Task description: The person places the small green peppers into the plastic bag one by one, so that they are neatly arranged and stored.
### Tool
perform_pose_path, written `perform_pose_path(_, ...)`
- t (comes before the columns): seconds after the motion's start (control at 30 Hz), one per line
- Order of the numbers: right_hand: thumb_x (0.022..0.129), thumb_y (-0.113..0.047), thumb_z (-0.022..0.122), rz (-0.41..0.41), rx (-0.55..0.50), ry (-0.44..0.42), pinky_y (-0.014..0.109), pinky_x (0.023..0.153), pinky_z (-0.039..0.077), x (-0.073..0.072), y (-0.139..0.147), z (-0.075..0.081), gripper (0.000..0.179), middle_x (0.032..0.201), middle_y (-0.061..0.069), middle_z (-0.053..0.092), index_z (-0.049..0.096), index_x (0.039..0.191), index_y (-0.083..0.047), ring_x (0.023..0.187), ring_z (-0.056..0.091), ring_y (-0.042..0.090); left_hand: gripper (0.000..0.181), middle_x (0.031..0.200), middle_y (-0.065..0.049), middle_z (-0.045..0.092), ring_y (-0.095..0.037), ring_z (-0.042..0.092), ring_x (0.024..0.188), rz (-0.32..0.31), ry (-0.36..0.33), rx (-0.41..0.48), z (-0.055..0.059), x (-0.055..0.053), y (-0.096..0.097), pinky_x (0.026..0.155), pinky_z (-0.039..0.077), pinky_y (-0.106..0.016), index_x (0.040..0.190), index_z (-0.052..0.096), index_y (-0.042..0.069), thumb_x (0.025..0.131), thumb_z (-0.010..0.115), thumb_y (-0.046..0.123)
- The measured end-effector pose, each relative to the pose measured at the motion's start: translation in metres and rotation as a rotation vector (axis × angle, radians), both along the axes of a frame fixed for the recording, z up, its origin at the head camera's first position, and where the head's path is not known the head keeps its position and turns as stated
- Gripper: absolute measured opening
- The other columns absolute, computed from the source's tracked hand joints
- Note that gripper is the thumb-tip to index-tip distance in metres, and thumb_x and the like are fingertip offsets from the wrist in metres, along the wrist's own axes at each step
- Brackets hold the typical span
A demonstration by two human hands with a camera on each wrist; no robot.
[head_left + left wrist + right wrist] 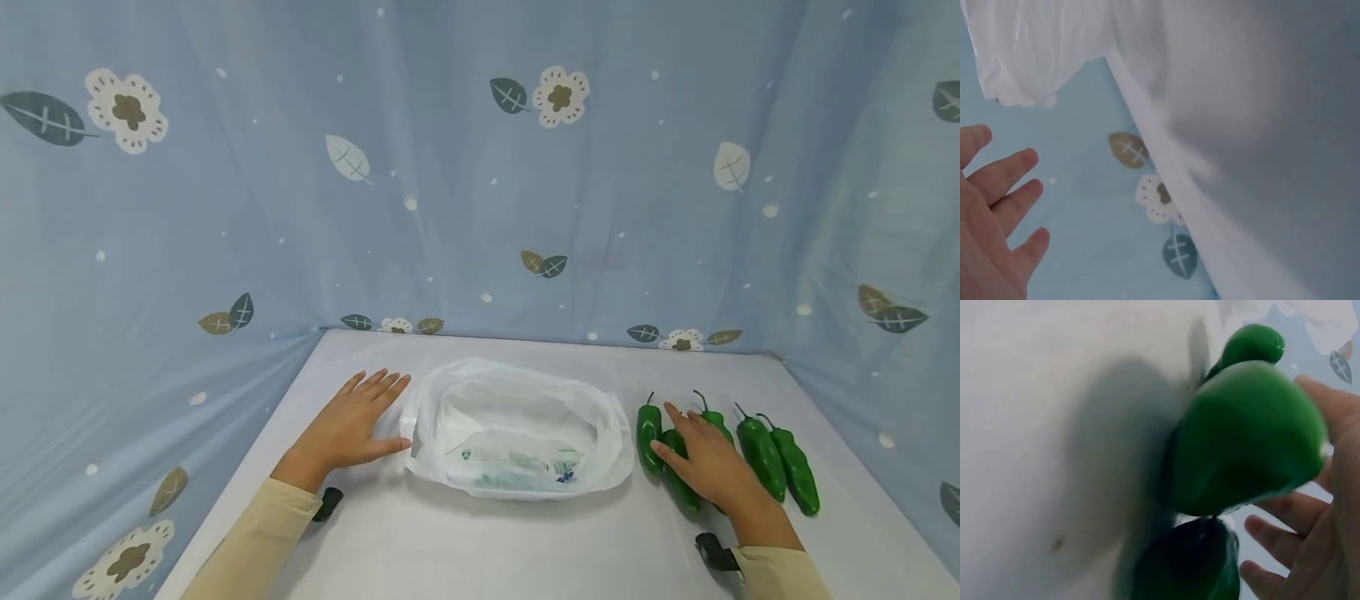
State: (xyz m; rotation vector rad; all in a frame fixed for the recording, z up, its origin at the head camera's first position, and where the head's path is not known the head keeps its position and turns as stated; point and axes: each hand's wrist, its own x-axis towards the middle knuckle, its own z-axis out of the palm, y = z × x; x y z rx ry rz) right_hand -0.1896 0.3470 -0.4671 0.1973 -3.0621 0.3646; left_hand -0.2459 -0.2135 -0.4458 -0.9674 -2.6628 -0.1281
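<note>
A white plastic bag (pixel 617 454) with printing on it lies on the table, its mouth spread wide. At its left rim is my left hand (pixel 352 427), fingers straight and apart, thumb at the bag's edge. In the left wrist view, this hand (pixel 997 212) shows nothing in its fingers, near the bag (pixel 1038 47). To the bag's right, several green peppers (pixel 761 457) lie in a row. My right hand (pixel 716 467) is over the middle ones and partly covers them. The right wrist view has its extended fingers (pixel 1285 540) beside a large pepper (pixel 1247 440); firm contact cannot be judged.
The white table (pixel 517 546) carries the bag and peppers. A blue patterned curtain (pixel 480 208) rises behind it and along both sides. A black strap piece shows at each wrist.
</note>
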Motion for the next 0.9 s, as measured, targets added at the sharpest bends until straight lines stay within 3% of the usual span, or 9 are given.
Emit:
perform_pose_path(0.17,0.096,-0.055,0.052,-0.004,0.001,-0.028,0.072,0.090,0.033,-0.009,-0.005,0.000,0.082,0.137,0.043,0.036,0.032,0.149,0.004,0.122,0.036,0.060,0.095,0.148,-0.008,0.044,-0.031,0.034,0.139,-0.012,0.022,0.022,-0.004,0.004,0.002,0.112,0.018,-0.054,0.153,0.034,0.011,0.084,0.051,0.075)
perform_pose_path(0.27,0.095,-0.053,0.054,-0.020,0.011,-0.049,0.070,0.090,0.035,-0.013,-0.007,0.000,0.081,0.133,0.043,0.040,0.034,0.146,0.007,0.119,0.039,0.060,0.095,0.148,-0.007,0.045,-0.031,0.036,0.137,-0.007,-0.005,0.030,-0.010,0.006,0.004,0.112,0.019,-0.055,0.153,0.033,0.011,0.084,0.052,0.074)
perform_pose_path(0.5,0.095,-0.053,0.054,-0.028,0.019,-0.036,0.070,0.091,0.035,-0.021,-0.014,-0.003,0.083,0.130,0.040,0.046,0.036,0.143,0.012,0.117,0.041,0.061,0.096,0.129,-0.007,0.061,-0.026,0.056,0.118,0.040,-0.176,0.089,-0.023,-0.002,0.004,0.106,0.032,-0.051,0.154,0.032,0.014,0.084,0.049,0.076)
perform_pose_path(0.57,0.095,-0.053,0.054,-0.026,0.024,-0.038,0.070,0.093,0.032,-0.023,-0.016,-0.003,0.083,0.130,0.040,0.047,0.036,0.142,0.013,0.117,0.041,0.060,0.094,0.124,-0.005,0.064,-0.025,0.058,0.114,0.052,-0.266,0.125,-0.025,-0.007,0.005,0.103,0.036,-0.050,0.154,0.032,0.017,0.084,0.050,0.076)
perform_pose_path(0.67,0.095,-0.050,0.056,-0.027,0.040,-0.037,0.072,0.097,0.026,-0.024,-0.017,-0.003,0.080,0.127,0.039,0.049,0.038,0.140,0.014,0.117,0.043,0.058,0.087,0.128,-0.003,0.061,-0.026,0.054,0.121,0.054,-0.430,0.234,-0.030,-0.017,0.006,0.102,0.037,-0.052,0.154,0.031,0.026,0.085,0.054,0.072)
perform_pose_path(0.73,0.095,-0.048,0.058,-0.024,0.050,-0.018,0.072,0.098,0.022,-0.026,-0.017,-0.003,0.079,0.125,0.039,0.051,0.039,0.139,0.015,0.116,0.044,0.057,0.081,0.135,-0.004,0.056,-0.028,0.048,0.127,0.060,-0.551,0.364,-0.036,-0.024,0.008,0.104,0.033,-0.056,0.154,0.031,0.030,0.087,0.059,0.065)
perform_pose_path(0.9,0.094,-0.052,0.058,-0.033,0.045,-0.016,0.068,0.091,0.036,-0.028,-0.020,-0.003,0.082,0.122,0.038,0.053,0.040,0.140,0.013,0.112,0.048,0.057,0.070,0.151,-0.013,0.038,-0.038,0.041,0.132,-0.003,-0.697,0.693,-0.051,-0.034,0.011,0.105,0.027,-0.063,0.154,0.033,0.024,0.093,0.067,0.035)
